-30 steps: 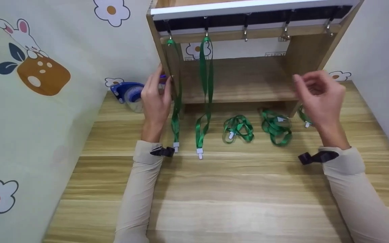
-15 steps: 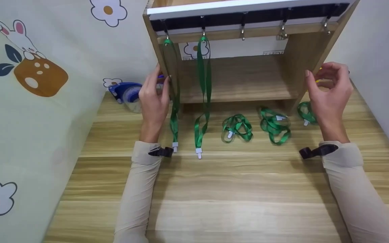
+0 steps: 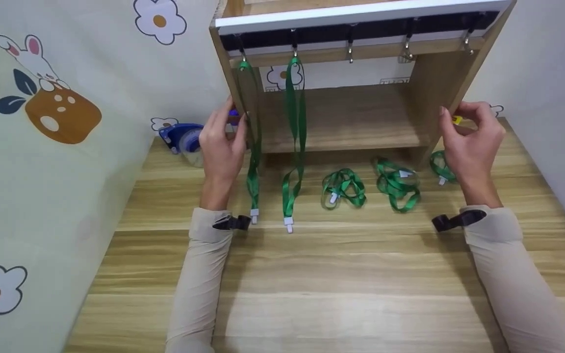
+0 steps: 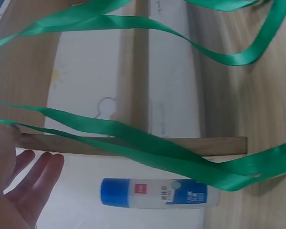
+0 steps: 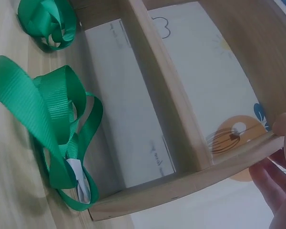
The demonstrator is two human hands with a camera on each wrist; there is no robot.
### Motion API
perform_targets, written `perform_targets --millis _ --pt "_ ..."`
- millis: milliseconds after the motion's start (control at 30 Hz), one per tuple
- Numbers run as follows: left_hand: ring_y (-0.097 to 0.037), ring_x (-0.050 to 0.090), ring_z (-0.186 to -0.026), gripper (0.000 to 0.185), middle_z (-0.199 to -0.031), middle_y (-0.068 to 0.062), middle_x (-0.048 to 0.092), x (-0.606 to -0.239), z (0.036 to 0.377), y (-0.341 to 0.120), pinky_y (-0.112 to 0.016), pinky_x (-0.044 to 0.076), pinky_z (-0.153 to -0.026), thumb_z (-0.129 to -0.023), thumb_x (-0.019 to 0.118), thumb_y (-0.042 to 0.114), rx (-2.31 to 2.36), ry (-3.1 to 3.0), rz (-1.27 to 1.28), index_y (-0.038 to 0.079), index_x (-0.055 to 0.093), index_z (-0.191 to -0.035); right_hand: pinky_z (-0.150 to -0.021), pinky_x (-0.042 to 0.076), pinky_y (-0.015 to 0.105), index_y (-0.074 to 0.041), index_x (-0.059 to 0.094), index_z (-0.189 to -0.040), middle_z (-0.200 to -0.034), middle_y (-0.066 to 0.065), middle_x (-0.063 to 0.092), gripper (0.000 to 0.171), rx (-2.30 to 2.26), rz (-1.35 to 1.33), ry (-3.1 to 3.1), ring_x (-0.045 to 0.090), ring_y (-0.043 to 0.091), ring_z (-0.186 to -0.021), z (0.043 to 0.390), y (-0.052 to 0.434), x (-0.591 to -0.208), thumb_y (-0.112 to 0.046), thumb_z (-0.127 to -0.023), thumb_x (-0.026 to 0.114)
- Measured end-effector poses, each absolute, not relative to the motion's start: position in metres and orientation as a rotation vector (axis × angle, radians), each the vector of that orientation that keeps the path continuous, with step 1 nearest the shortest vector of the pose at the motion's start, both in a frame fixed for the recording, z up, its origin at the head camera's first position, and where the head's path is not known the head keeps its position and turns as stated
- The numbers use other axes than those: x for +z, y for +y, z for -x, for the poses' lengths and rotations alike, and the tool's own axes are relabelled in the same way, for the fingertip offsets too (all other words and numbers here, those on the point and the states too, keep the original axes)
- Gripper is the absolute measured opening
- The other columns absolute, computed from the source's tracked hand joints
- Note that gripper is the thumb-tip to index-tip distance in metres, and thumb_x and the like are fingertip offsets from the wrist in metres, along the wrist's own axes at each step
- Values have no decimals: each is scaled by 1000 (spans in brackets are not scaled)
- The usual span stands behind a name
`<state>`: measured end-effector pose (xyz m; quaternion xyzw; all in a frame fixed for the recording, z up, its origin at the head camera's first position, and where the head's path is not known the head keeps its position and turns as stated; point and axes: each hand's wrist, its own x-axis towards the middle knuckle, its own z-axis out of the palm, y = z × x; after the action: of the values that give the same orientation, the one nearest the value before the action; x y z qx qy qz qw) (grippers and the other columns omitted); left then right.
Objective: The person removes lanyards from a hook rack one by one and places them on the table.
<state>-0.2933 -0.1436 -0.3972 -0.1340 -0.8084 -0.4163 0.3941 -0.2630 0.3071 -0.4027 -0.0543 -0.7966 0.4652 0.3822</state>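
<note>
A wooden shelf (image 3: 351, 120) with a row of metal hooks stands before me. My left hand (image 3: 222, 147) grips its left side panel, thumb at the front edge and fingers outside. My right hand (image 3: 476, 142) holds the right side panel (image 5: 181, 183) the same way, with thumb and fingers on either side. Green lanyards with white clips hang from the two leftmost hooks: one lanyard (image 3: 254, 179) beside my left hand, another lanyard (image 3: 302, 127) to its right. On the table lie a coiled lanyard (image 3: 358, 197), another coiled lanyard (image 3: 394, 183) and a third (image 3: 438, 168), below my right hand.
A blue tape dispenser (image 3: 177, 135) stands left of the shelf. A glue bottle (image 4: 155, 193) with a blue cap shows beyond the left panel. Something small and yellow (image 3: 456, 119) shows by my right fingers. Patterned walls (image 3: 62, 206) bound the wooden table (image 3: 341, 294).
My right hand has moved from in front of the shelf's right side onto the right panel. My left hand stays on the left panel. The lanyards keep their places.
</note>
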Motion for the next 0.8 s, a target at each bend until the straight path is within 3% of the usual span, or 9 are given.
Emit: perform_targets --millis 200,300,567,800 --pt "-16 71 -90 24 -101 -11 75 -385 283 -131 -24 63 -74 -109 67 23 -1022 -1826 339 6 76 -124 -92 62 16 -6 74 -123 -123 7 77 35 1184 145 -2037 73 11 -117 265 309 -405 -32 -100 79" --pt "-19 72 -88 17 -101 -10 76 -380 275 -117 -24 62 -74 -107 70 17 -958 -1762 473 4 76 -116 -91 62 15 -6 74 -122 -122 6 77 35 1189 144 -2025 73 11 -117 266 309 -405 -32 -100 80" --pt "-12 77 -97 40 -111 -9 76 -393 267 -76 -21 65 -85 -105 73 31 -1132 -2032 694 3 69 -134 -91 62 16 -5 75 -121 -119 8 77 33 1190 133 -2006 74 10 -114 265 309 -408 -30 -100 80" --pt "-13 80 -98 45 -115 -11 75 -409 271 -64 -24 67 -84 -104 74 27 -1392 -2067 659 2 67 -141 -91 61 14 -6 75 -122 -121 8 77 33 1192 152 -2016 74 11 -117 264 306 -405 -30 -100 79"
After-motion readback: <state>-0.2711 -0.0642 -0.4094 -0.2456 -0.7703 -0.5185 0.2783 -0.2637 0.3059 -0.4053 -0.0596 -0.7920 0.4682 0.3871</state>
